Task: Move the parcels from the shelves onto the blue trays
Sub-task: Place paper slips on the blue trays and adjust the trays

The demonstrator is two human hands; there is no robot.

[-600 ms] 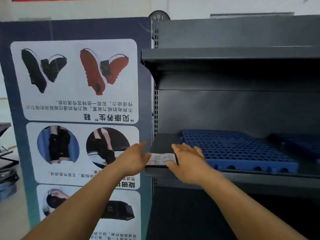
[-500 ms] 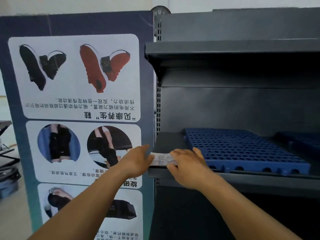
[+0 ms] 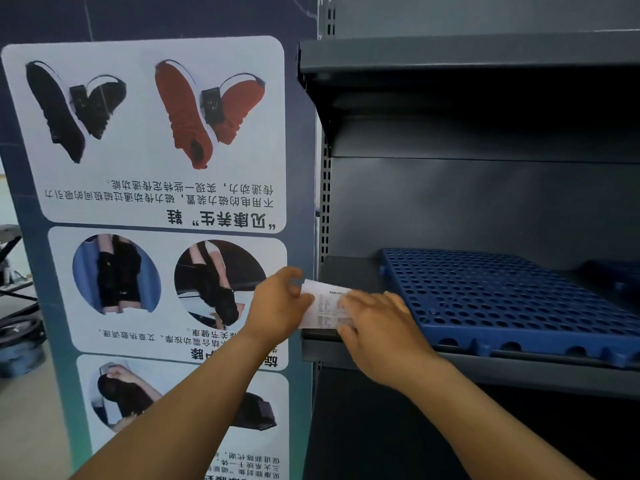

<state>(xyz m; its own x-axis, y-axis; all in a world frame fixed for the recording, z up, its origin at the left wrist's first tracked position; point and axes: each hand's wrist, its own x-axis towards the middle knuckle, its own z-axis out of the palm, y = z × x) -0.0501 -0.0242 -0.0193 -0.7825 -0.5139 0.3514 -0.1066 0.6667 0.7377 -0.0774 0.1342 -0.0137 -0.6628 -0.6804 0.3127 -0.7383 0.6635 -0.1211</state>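
A flat parcel with a white printed label (image 3: 325, 308) lies at the left front corner of a dark grey shelf (image 3: 349, 271). My left hand (image 3: 278, 306) grips its left edge, thumb on top. My right hand (image 3: 377, 330) rests on its right part, fingers spread over the label. Just right of the parcel, a blue perforated tray (image 3: 502, 299) sits on the same shelf with nothing on it. Most of the parcel is hidden under my hands.
A second blue tray (image 3: 613, 275) shows partly at the far right of the shelf. Another grey shelf (image 3: 467, 57) hangs above. A tall printed poster panel (image 3: 162, 202) stands against the rack's left side. Dark items sit on the floor at far left (image 3: 20, 341).
The parcel's label now tilts up more toward me and my left thumb sits on top of its left edge. The view has come closer to the shelf.
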